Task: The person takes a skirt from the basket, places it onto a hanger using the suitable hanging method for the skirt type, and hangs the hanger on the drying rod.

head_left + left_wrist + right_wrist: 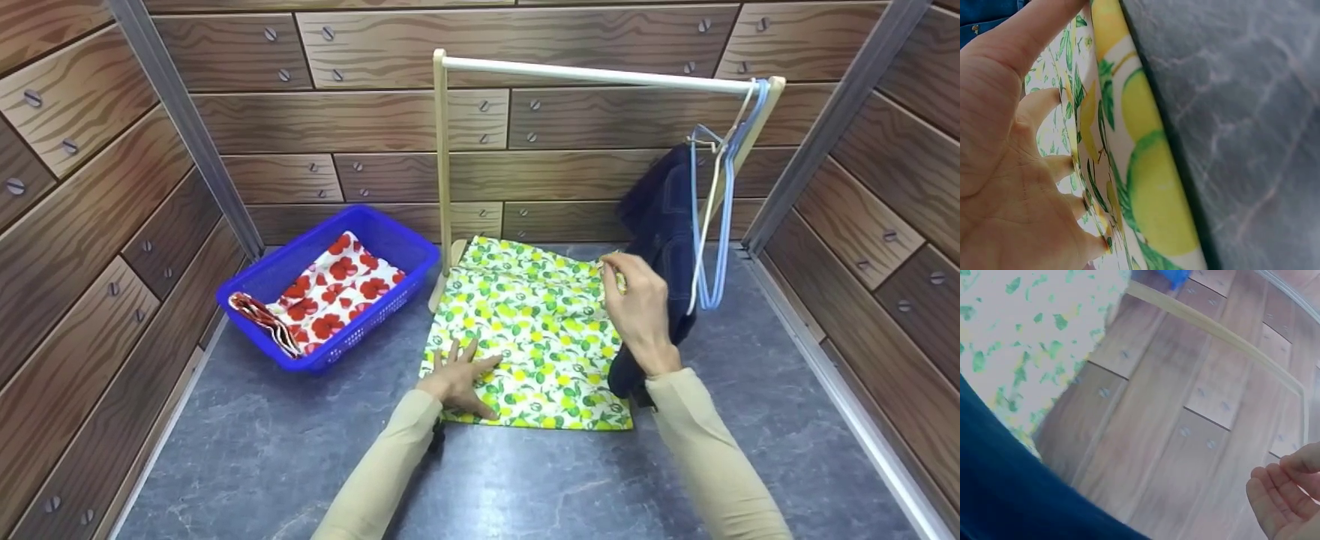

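Note:
A white cloth [536, 330] printed with yellow lemons and green leaves lies spread on the grey floor, with some wrinkles toward its back. My left hand [459, 379] rests on its front left part, fingers spread. In the left wrist view the fingertips [1067, 166] meet the printed fabric, near its edge. Over the cloth's back right corner is my right hand [637, 304], its fingers bent toward the thumb. The right wrist view shows no fabric between the fingertips [1266, 475], and the cloth [1027, 337] lies apart from them there.
A wooden rack [442, 150] with a white rail [600, 73] stands behind the cloth. Blue and white hangers [726, 217] hang at its right end, beside a dark denim garment [667, 217]. Left, a blue basket [367, 337] holds red-flowered fabric [341, 289]. Plank-patterned walls surround the floor.

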`<control>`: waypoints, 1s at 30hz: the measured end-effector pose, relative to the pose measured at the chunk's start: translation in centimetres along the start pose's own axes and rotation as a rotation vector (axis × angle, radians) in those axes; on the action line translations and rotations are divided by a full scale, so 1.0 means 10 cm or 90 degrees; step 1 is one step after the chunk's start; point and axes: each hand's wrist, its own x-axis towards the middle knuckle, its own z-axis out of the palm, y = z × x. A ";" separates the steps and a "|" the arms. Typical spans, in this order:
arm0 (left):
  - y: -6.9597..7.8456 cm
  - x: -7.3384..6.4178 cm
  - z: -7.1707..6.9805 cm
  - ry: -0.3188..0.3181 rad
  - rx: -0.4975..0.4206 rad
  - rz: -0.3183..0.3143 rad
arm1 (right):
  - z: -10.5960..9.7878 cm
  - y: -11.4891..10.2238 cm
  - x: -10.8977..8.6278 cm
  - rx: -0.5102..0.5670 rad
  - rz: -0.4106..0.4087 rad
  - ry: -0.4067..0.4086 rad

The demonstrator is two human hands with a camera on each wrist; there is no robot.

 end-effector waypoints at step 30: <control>0.00 0.00 0.03 0.003 -0.014 -0.012 | -0.88 0.16 0.47 -0.022 0.250 0.015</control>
